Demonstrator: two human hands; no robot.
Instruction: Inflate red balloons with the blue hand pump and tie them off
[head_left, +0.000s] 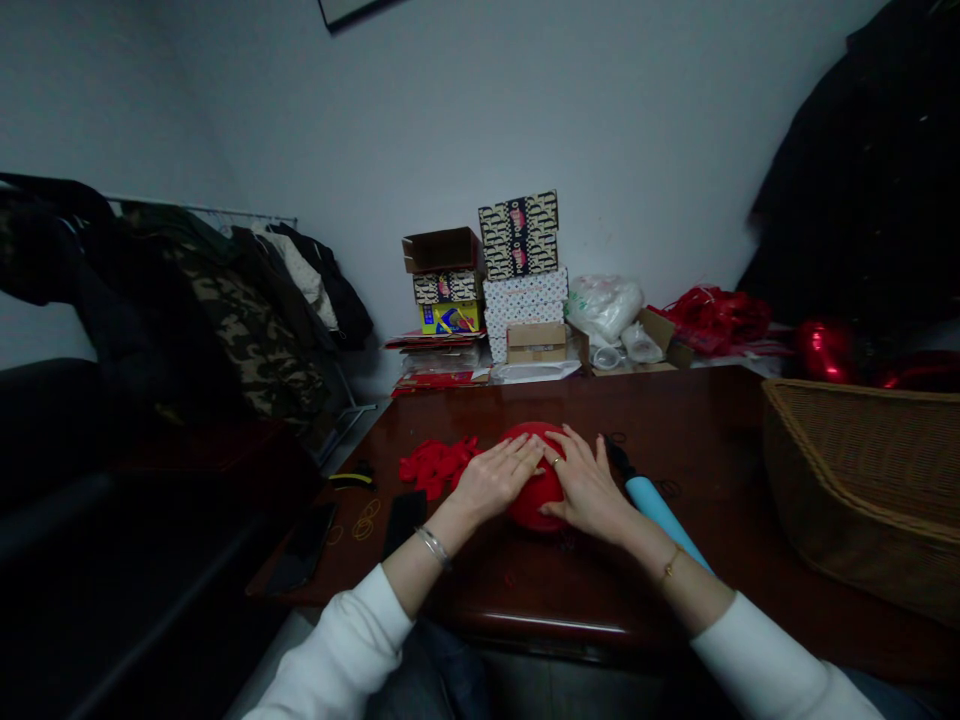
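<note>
A round red balloon (534,505) rests on the dark table in front of me, held between both hands. My left hand (501,470) lies over its upper left side with the fingers stretched together toward its top. Thumb and fingers spread, my right hand (586,482) curves round the right side, and the fingertips of the two hands meet near the top. Left of the balloon is a heap of limp red balloons (436,465). Close to my right forearm lies a light-blue hand pump (666,520) with a black end.
Phone-like black slabs (405,522), yellowish rubber bands (365,522) and a yellow-and-black tool (351,481) lie on the left of the table (525,600). A wicker basket (862,500) stands at the right. Stacked boxes (525,300) and plastic bags (604,305) line the back wall.
</note>
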